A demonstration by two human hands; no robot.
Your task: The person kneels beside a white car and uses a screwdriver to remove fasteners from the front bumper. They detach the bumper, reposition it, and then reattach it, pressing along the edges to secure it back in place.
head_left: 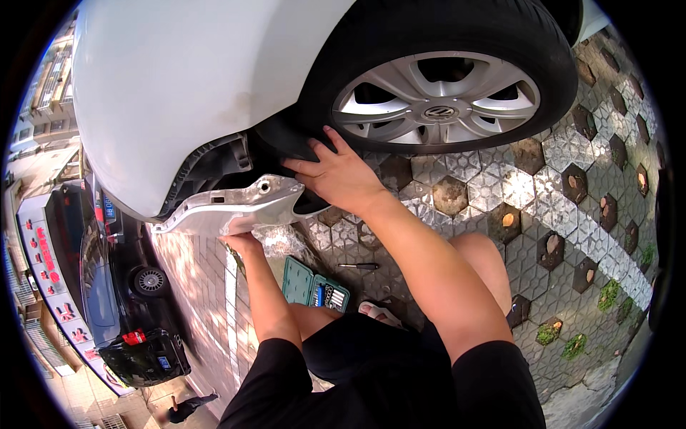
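Observation:
A white bumper (pixel 236 213) stands away from the white fender (pixel 171 93) of a car, with a gap between them. My left hand (pixel 244 244) is at the bumper's lower outer side; its fingers are hidden behind the panel. Spread fingers of my right hand (pixel 332 174) reach to the black wheel arch liner (pixel 279 136), beside the bumper's end. Right above that hand is the car's front wheel, a black tire (pixel 457 25) on a silver alloy rim (pixel 439 111). Dark plastic brackets (pixel 221 159) show inside the gap.
A green tool case (pixel 296 279) with sockets lies unfolded on the paving (pixel 429 250), near a screwdriver (pixel 357 266) and my sandaled foot (pixel 379 312). Parked at the left are a dark car (pixel 146 286) and others; a person (pixel 189 407) is farther off. Shopfronts line the far side.

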